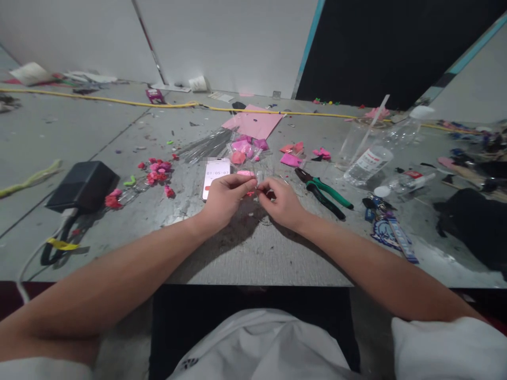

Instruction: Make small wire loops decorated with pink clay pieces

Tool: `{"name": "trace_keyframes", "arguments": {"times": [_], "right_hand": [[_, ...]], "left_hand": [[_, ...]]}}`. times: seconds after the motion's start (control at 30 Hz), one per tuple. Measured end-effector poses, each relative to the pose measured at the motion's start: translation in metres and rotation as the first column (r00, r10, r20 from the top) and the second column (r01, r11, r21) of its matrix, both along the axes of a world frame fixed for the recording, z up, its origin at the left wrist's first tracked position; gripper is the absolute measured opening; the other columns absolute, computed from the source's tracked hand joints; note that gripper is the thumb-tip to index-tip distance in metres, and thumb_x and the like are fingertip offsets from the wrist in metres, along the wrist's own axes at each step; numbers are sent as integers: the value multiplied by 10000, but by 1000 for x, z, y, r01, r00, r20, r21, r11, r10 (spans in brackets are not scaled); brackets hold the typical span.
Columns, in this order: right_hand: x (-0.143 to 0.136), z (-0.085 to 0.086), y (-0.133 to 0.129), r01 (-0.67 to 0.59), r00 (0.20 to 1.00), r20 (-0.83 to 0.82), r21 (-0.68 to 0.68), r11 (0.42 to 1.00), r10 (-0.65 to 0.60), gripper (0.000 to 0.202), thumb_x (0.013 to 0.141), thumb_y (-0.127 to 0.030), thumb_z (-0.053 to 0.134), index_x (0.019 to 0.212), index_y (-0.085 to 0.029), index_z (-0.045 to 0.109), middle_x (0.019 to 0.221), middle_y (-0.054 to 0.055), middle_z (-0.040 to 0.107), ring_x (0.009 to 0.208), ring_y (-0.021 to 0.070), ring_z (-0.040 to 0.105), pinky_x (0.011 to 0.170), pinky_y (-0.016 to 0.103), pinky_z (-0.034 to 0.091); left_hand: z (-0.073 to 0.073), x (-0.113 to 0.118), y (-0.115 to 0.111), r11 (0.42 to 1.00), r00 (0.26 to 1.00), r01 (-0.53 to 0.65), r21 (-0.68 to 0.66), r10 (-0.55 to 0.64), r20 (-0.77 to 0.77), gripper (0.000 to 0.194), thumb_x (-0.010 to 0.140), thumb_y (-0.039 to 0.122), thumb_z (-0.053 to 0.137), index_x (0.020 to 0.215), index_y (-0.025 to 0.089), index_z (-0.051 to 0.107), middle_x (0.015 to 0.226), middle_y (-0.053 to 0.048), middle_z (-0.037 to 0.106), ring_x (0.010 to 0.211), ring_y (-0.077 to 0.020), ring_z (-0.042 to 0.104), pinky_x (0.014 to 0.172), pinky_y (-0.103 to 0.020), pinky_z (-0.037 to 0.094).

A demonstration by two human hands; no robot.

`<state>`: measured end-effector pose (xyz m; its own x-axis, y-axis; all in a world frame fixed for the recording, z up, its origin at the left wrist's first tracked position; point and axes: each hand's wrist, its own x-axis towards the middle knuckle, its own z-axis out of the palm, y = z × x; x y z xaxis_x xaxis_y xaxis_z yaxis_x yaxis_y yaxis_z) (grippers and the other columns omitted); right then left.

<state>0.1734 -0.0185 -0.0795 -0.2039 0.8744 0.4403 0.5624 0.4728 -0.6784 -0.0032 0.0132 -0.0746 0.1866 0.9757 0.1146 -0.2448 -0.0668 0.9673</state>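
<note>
My left hand (pixel 226 198) and my right hand (pixel 283 203) meet over the middle of the table, thumb and fingers of each pinched together. Between the fingertips runs what looks like a thin wire (pixel 257 194), with fine curved strands just below; its ends are hard to make out. A phone (pixel 216 173) showing a running timer lies beside my left hand, partly covered by it. Just beyond my fingers are pink clay pieces (pixel 245 173) and bagged pink and purple clay (pixel 245 146). To the right of my right hand rest green-handled pliers (pixel 322 192).
A bundle of thin grey wires (pixel 208 145) lies near a pink sheet (pixel 257 120). Red and pink clay flowers (pixel 158 171) and a black power adapter (pixel 83 184) are at left. Plastic bottles (pixel 368 164) and keychains (pixel 390 232) stand or lie at right. A yellow cord (pixel 158 101) crosses behind.
</note>
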Motion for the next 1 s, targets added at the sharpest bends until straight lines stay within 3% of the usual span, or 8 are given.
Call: {"name": "trace_keyframes", "arguments": {"times": [0.13, 0.27, 0.6, 0.7, 0.83, 1.0], "right_hand": [[0, -2, 8, -35, 997, 70, 66, 997, 30, 40, 907, -233, 556, 870, -234, 569, 863, 53, 682, 816, 212, 611, 760, 352, 478], [4, -1, 12, -67, 994, 83, 30, 997, 64, 44, 872, -209, 571, 842, -226, 599, 821, 33, 690, 779, 199, 622, 741, 335, 473], [12, -8, 16, -124, 987, 106, 16, 992, 122, 77, 872, -192, 610, 841, -196, 680, 815, 38, 710, 736, 184, 609, 731, 332, 475], [14, -8, 15, -109, 992, 65, 41, 993, 106, 67, 880, -207, 634, 838, -201, 687, 799, 33, 718, 714, 180, 617, 705, 330, 489], [15, 1, 11, -6, 994, -108, 76, 997, 14, 122, 951, -324, 682, 951, -211, 726, 853, 41, 751, 757, 191, 668, 661, 326, 522], [16, 15, 11, -29, 977, -203, 155, 988, 60, 123, 964, -333, 716, 986, -216, 745, 937, 47, 755, 860, 204, 700, 651, 321, 538]], "left_hand": [[3, -2, 1, 994, 996, -19, 108, 27, -79, 84, 785, 228, 906, 842, 190, 860, 880, -56, 816, 815, -161, 717, 798, -297, 568], [3, -2, 2, 981, 987, -18, 191, 48, -153, 52, 808, 199, 887, 850, 194, 858, 902, -60, 824, 819, -170, 725, 801, -302, 576], [-7, -3, 5, 965, 966, 41, 259, 28, -256, 131, 835, 278, 866, 917, 179, 846, 932, -77, 832, 854, -193, 755, 806, -312, 609], [-8, -4, 6, 965, 964, 48, 258, 23, -264, 159, 828, 303, 868, 929, 184, 839, 930, -75, 830, 857, -201, 759, 792, -322, 622], [-7, -4, 6, 965, 967, 78, 250, -13, -253, 157, 821, 305, 870, 917, 186, 833, 863, -58, 807, 760, -166, 717, 704, -297, 592], [-4, 2, 6, 953, 974, 125, 274, -65, -217, 148, 814, 306, 871, 882, 185, 820, 798, -33, 762, 679, -129, 646, 627, -267, 530]]}}
